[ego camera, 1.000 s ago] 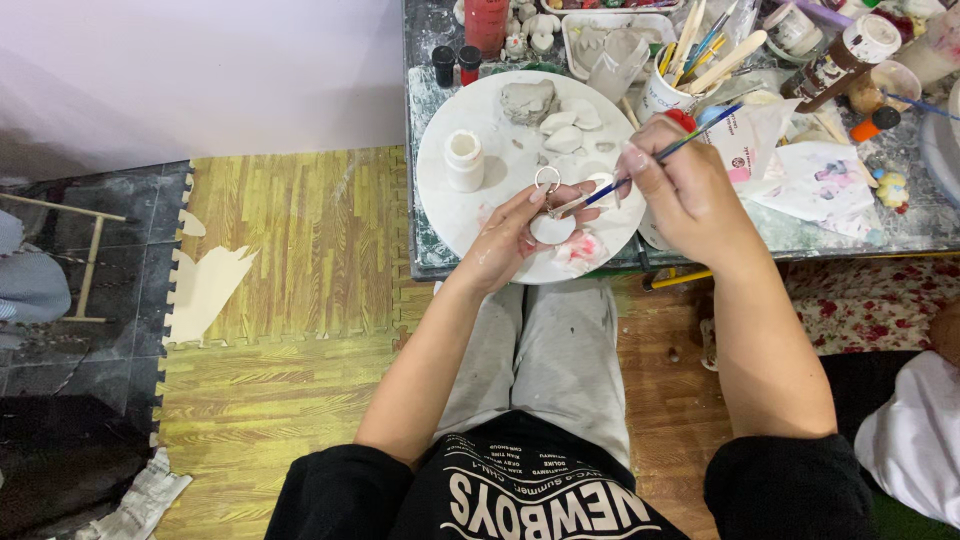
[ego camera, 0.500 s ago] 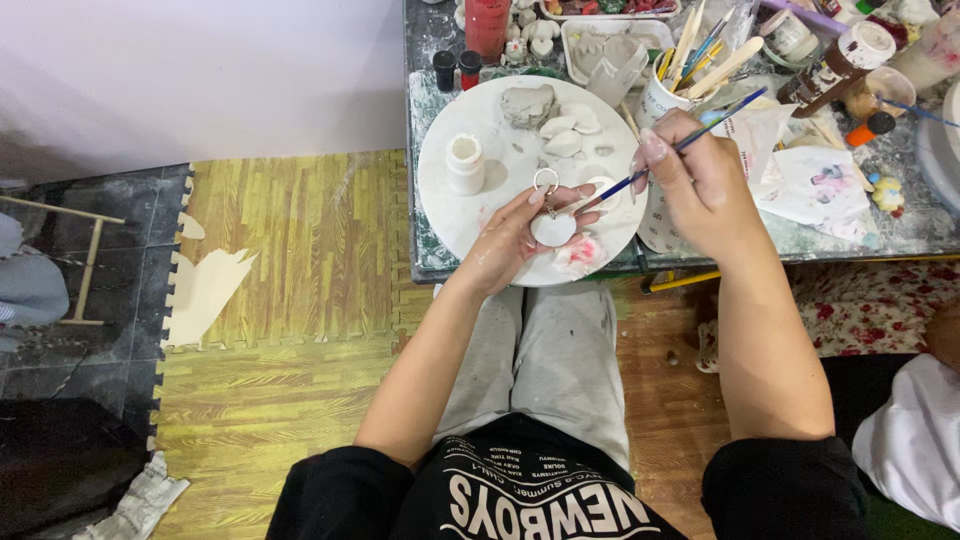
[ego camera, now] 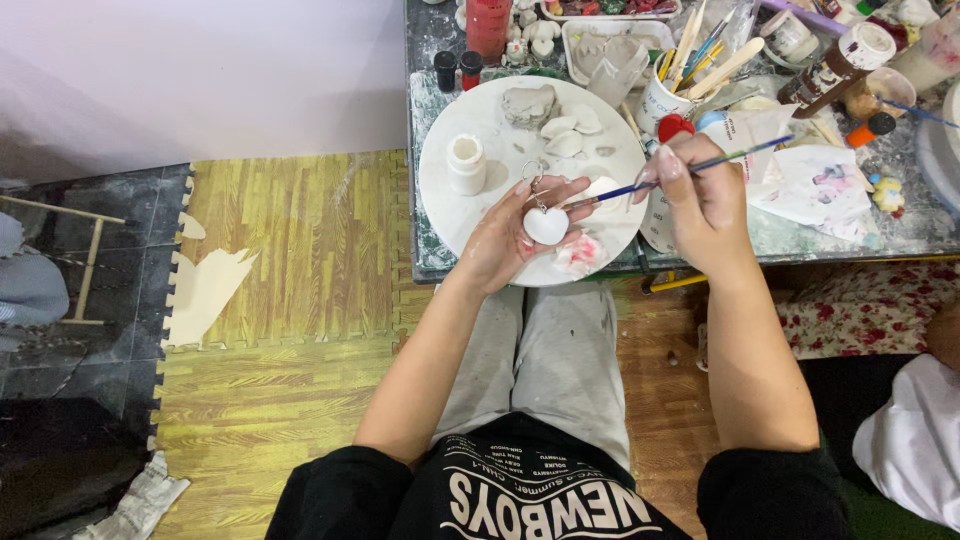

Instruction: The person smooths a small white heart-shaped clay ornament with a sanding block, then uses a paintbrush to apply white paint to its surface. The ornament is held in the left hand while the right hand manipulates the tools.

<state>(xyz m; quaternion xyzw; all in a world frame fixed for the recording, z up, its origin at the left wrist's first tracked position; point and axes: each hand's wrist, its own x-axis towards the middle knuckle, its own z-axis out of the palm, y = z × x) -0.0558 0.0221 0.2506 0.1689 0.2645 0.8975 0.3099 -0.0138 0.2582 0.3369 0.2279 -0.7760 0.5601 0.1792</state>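
My left hand (ego camera: 515,235) cradles a small white heart-shaped charm (ego camera: 546,226) with a metal key ring, held over the near edge of a round white board (ego camera: 500,150). My right hand (ego camera: 700,190) grips a thin blue-handled paintbrush (ego camera: 680,172), its tip pointing left toward the heart. On the board sit a small white jar (ego camera: 466,164), a grey clay lump (ego camera: 530,103) and several pale clay pieces (ego camera: 570,135). A pink-stained tissue (ego camera: 583,253) lies at the board's near edge.
The cluttered table (ego camera: 430,120) holds a cup of brushes (ego camera: 668,95), a red bottle (ego camera: 487,25), small dark paint pots (ego camera: 445,70), a brown bottle (ego camera: 830,62) and stained paper (ego camera: 810,185). Wood-pattern foam mats (ego camera: 290,250) cover the floor. Another person's white sleeve (ego camera: 910,440) is at right.
My left hand has turned the heart charm more face up and drawn it slightly nearer. My right hand with the brush shifted a little left and down.
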